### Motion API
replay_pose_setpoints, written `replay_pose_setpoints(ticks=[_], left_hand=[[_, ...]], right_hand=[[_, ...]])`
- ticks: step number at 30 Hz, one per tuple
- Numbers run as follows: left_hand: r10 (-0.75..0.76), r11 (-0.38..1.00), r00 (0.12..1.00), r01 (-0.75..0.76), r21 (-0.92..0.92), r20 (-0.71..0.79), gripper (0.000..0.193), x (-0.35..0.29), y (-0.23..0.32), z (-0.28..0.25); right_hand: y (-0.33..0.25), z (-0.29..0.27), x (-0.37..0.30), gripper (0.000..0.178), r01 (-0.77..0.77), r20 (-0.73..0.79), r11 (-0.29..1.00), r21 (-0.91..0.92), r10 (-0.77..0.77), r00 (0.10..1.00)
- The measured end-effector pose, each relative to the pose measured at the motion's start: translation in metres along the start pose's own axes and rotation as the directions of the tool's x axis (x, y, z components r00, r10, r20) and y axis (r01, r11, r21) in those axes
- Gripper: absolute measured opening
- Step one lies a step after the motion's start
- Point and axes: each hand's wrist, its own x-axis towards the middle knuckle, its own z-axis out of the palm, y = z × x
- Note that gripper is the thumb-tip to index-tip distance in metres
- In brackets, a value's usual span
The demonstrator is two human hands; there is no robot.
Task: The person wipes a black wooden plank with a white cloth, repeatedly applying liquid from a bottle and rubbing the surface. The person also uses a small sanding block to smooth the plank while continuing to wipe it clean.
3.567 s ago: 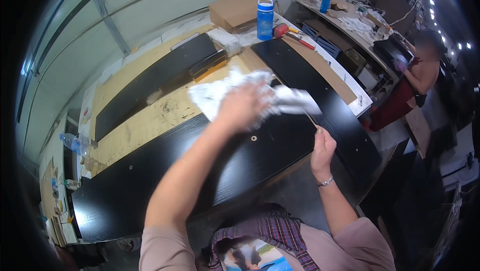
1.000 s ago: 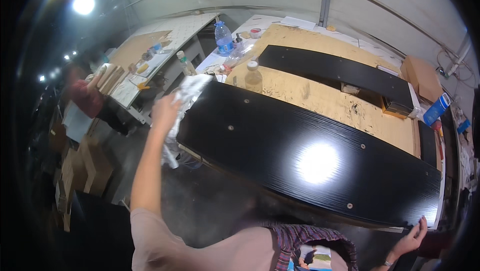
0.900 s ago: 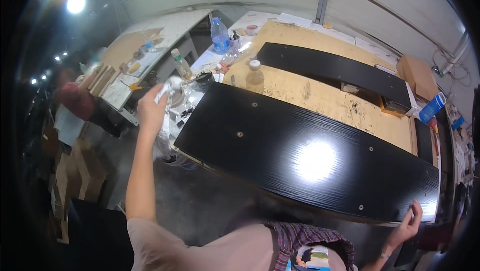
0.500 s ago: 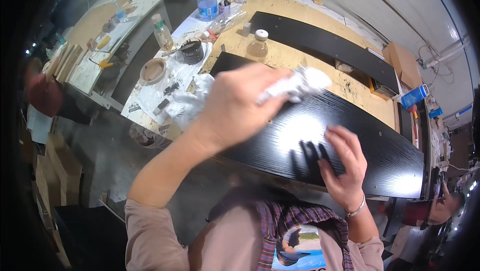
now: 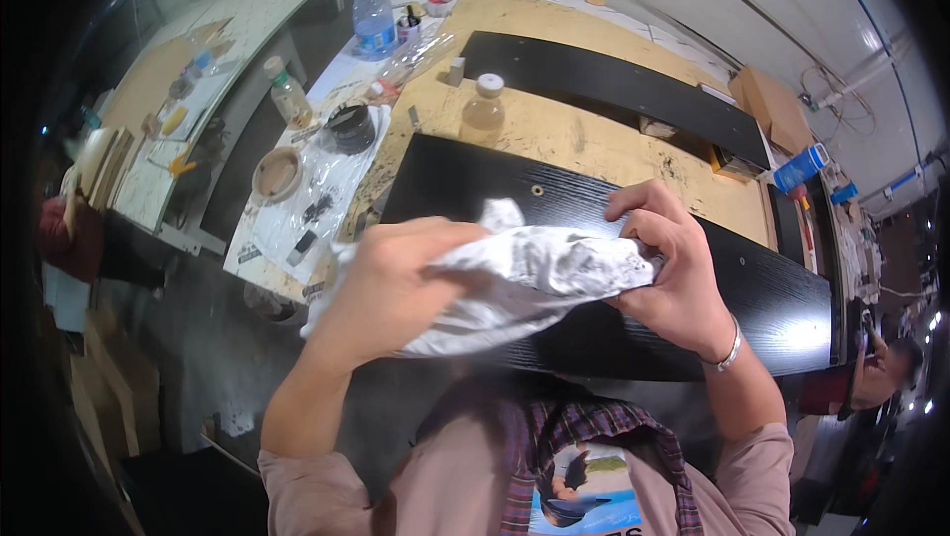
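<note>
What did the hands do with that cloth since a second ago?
The left hand brought the white cloth rightward from the left end of the black board to in front of the person's body. The right hand moved left from the board's right end and took hold of the cloth too. The board, the long black panel behind it and the capped bottle stayed put.

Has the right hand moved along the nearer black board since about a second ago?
Yes: judged against the nearer black board, the right hand has moved left, from its right end toward its middle, at the white cloth.
</note>
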Motion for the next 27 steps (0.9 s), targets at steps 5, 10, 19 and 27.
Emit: replay_pose_setpoints(ticks=[5,10,19,27], left_hand=[[-0.193,0.963,0.966,0.153,-0.223,-0.170,0.031,-0.011,-0.010,-0.028],[0.084,0.934,0.995,-0.063,-0.351,0.048,0.061,-0.004,0.004,-0.007],[-0.385,0.922,0.758,0.347,-0.173,-0.527,0.020,-0.052,-0.109,-0.065],[-0.532,0.622,0.634,0.742,0.249,-0.561,0.025,-0.112,-0.258,0.011]], right_hand=[[0.009,-0.014,0.007,0.034,-0.241,0.130,0.898,0.369,0.207,0.970],[0.003,-0.016,0.018,0.062,-0.203,0.083,0.436,0.876,0.280,0.957],[0.039,-0.052,-0.035,0.032,-0.146,-0.246,0.988,0.046,0.153,0.957],[0.027,-0.041,-0.058,0.047,-0.123,0.191,0.894,-0.431,0.223,0.956]])
